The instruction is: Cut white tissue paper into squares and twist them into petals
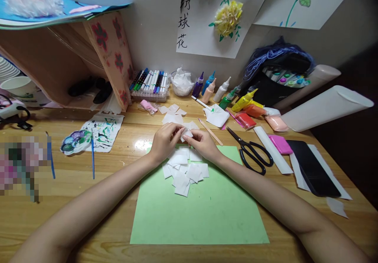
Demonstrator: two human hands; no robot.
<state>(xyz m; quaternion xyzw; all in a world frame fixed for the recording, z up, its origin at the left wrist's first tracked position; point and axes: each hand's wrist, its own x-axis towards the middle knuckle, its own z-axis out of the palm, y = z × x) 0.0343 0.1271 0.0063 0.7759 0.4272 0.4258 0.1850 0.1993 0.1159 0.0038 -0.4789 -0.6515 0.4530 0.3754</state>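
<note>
My left hand (164,141) and my right hand (203,143) meet above the far edge of a green paper sheet (203,212). Both pinch one small white tissue square (186,134) between their fingertips. Just below the hands lies a loose pile of white tissue squares (184,170) on the green sheet. More white squares (173,115) are scattered on the wooden table beyond the hands.
Black scissors (251,152) and a wooden stick (210,131) lie right of the hands. Paint bottles (220,91), a marker box (150,84) and a bowl (182,82) line the back. A black phone (313,172) lies right; brushes (92,156) and a painted paper (102,131) left.
</note>
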